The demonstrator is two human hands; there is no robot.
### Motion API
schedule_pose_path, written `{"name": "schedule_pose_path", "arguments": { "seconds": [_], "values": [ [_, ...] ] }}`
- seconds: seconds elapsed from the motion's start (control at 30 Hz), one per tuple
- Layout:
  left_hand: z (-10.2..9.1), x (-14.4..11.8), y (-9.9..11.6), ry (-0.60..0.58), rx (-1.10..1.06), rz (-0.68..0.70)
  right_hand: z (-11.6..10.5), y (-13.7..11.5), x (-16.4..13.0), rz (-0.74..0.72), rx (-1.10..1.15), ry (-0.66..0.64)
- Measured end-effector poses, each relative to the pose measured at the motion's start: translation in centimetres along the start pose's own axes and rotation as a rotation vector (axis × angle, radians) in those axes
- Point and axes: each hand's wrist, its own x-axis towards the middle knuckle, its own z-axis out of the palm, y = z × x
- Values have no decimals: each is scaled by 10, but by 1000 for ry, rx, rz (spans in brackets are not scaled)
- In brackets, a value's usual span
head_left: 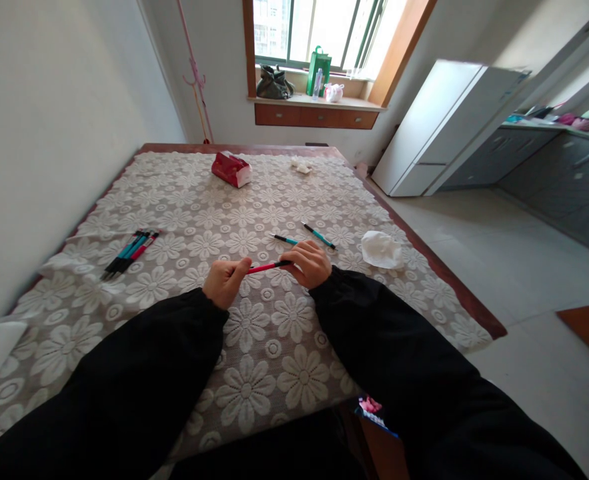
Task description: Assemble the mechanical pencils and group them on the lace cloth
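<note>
Red pen (268,267) held level above the surface (254,373), left hand (224,282) pinched on one end, right hand (308,264) closed on the other. Ends best gripped firmly, pulled or twisted straight along the barrel; two teal pens (302,237) lie just beyond.

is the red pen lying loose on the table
No, the red pen is held above the tablecloth between the left hand and right hand.

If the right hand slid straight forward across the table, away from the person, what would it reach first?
Most likely the teal pen lying just beyond the right hand, which holds the red pen together with the left hand. A second teal pen lies slightly to the right; depth is hard to judge.
</note>
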Motion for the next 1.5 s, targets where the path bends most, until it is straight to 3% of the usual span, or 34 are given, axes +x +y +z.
{"name": "schedule_pose_path", "arguments": {
  "seconds": [0.4, 0.63, 0.93, 1.17, 1.5],
  "values": [
    [-2, -1, 6, 85, 111, 57, 1, 2, 0, -63, -21, -59],
    [-3, -1, 9, 111, 108, 59, 2, 2, 0, -19, 2, -84],
    [-2, -1, 0, 61, -64, -39, 0, 2, -1, -24, 78, -1],
    [-2, -1, -1, 76, -35, -49, 1, 2, -1, -42, 78, 41],
    [-3, -2, 4, 89, 58, 8, -4, -2, 0, -65, -26, -64]
  ]
}}
